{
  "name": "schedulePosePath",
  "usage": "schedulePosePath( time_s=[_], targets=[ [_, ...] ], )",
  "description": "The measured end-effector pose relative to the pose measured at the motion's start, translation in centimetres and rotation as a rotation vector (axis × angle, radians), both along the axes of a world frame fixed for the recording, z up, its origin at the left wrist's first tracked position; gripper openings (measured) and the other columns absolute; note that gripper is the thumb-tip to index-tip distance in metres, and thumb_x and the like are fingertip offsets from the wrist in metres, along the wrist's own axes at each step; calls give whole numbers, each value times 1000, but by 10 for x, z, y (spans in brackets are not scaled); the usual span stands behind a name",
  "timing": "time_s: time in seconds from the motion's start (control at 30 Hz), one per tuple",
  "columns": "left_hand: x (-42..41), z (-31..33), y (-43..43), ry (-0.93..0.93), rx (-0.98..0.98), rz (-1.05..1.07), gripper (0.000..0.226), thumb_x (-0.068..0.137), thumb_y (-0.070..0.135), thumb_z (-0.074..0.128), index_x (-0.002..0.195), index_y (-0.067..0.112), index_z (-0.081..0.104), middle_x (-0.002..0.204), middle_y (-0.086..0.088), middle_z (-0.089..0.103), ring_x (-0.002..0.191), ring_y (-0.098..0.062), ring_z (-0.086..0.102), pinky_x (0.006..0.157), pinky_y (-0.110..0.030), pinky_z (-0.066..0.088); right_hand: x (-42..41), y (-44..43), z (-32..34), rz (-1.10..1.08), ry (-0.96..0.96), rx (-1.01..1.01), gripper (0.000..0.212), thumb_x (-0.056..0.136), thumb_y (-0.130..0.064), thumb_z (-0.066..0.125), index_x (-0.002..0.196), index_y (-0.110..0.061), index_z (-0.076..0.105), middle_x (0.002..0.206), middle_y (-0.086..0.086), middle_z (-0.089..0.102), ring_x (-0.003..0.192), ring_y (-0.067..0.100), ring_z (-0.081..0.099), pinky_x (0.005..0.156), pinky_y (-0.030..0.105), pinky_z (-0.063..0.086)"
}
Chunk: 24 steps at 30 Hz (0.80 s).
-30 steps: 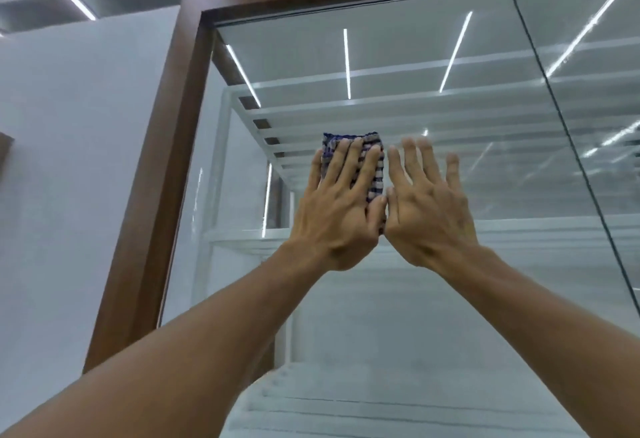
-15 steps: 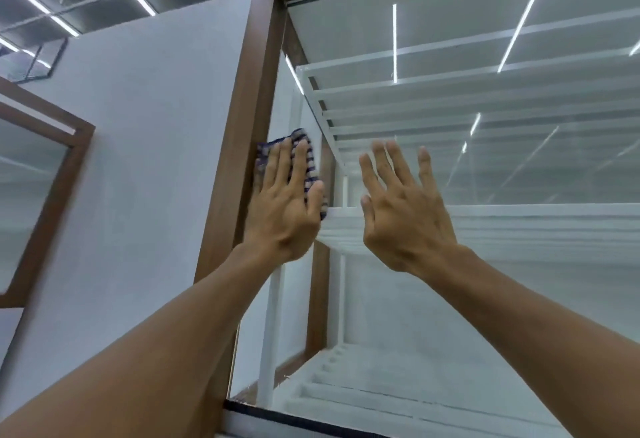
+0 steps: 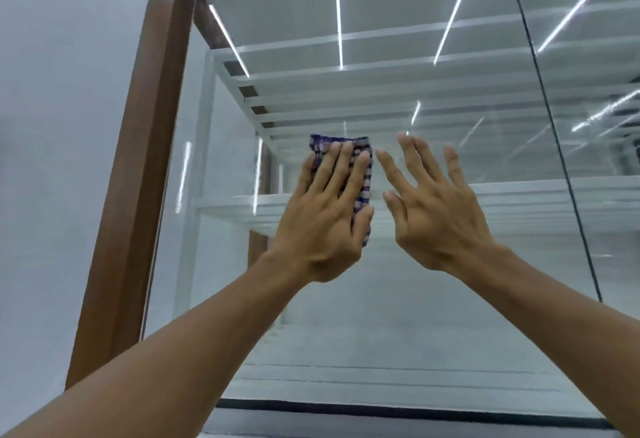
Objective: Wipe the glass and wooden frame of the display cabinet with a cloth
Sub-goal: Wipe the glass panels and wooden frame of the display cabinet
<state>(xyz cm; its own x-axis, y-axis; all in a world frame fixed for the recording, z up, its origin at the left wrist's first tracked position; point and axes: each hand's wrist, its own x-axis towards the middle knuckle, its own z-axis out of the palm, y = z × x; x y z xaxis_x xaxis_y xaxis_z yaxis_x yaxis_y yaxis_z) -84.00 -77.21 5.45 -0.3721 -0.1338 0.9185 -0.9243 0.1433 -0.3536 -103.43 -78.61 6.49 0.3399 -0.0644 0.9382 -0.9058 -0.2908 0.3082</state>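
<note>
The left hand [image 3: 323, 219] presses a folded blue-checked cloth [image 3: 362, 174] flat against the glass pane [image 3: 398, 56], fingers straight. Just beside it to the right, the right hand [image 3: 434, 209] spreads open, empty. The wooden frame [image 3: 138, 160] stands well left of both.

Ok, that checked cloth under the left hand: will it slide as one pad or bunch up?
Probably soft and floppy: the cloth is folded, with rumpled edges. It should slide easily, since the glass looks smooth and the left hand presses it flat. With less pressure it may bunch or unfold.
</note>
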Motion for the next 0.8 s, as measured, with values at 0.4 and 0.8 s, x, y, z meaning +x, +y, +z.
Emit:
schedulePosePath(
  time_s=[0.4, 0.8],
  targets=[
    [-121, 9, -7, -107, 63, -26, 69, 103, 48, 7, 162, 17, -11, 171, -9, -15, 158, -22, -21, 127, -48, -13, -132, 5, -10, -158, -161, -11, 63, 102, -43, 22, 162, -24, 14, 170, 13, -4, 158, 26, -8, 127, 54, 2],
    [-160, -21, -12, -224, 54, -123, 67, 106, 44, 7, 163, 13, -6, 172, -10, -9, 158, -22, -18, 128, -49, -12, -119, 7, -54, 5, -255, -48, 66, 96, -27, 19, 158, -1, 19, 168, 15, 12, 158, 25, 2, 128, 50, 7]
  ],
)
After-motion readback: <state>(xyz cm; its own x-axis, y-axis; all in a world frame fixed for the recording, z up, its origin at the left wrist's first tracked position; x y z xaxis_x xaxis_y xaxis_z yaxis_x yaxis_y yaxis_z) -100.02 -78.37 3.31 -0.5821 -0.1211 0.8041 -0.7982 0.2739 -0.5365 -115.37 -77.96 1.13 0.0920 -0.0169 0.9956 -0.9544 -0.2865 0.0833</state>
